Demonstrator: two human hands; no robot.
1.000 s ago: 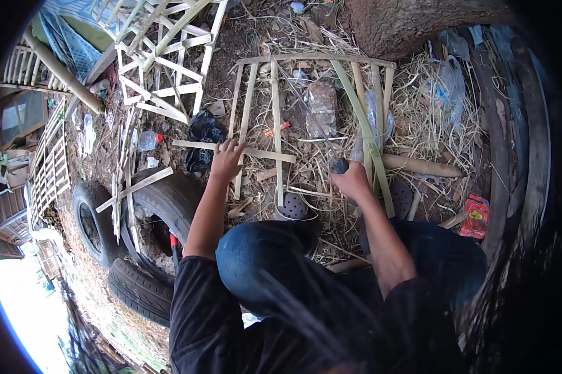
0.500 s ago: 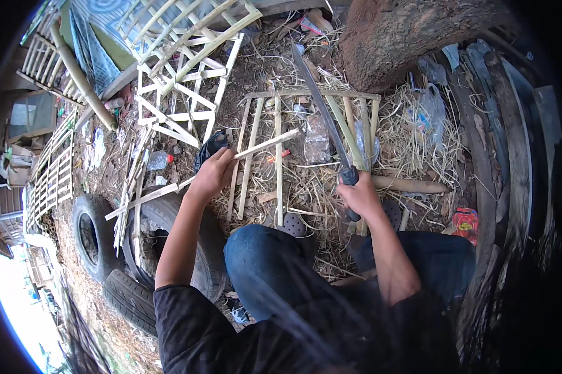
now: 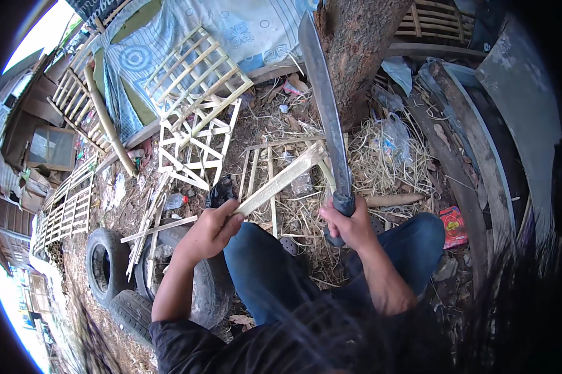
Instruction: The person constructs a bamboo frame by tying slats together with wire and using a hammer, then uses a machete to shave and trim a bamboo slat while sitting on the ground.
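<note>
A split bamboo strip (image 3: 282,179) is gripped near its lower end by my left hand (image 3: 213,232), fingers wrapped round it. The strip slants up to the right, and its upper end comes close to the machete blade; I cannot tell whether they touch. My right hand (image 3: 351,223) is closed round the dark handle of a machete (image 3: 326,93), its long blade pointing up and away from me. Beneath both lies a bamboo frame (image 3: 273,209) with several slats, partly hidden by the strip and the blade. My bent knees flank this work area.
Bamboo lattices (image 3: 197,140) lie beyond on the left, with loose strips (image 3: 147,218) and old tyres (image 3: 105,265) nearer. A tree trunk (image 3: 359,62) rises ahead. Shavings (image 3: 393,171) litter the ground. Long boards (image 3: 474,143) and a red packet (image 3: 454,227) lie at right.
The view has tilted upward. My left hand has lifted the bamboo strip nearer to me and swung its far end toward the blade. The machete, still in my right hand, now stands more upright.
</note>
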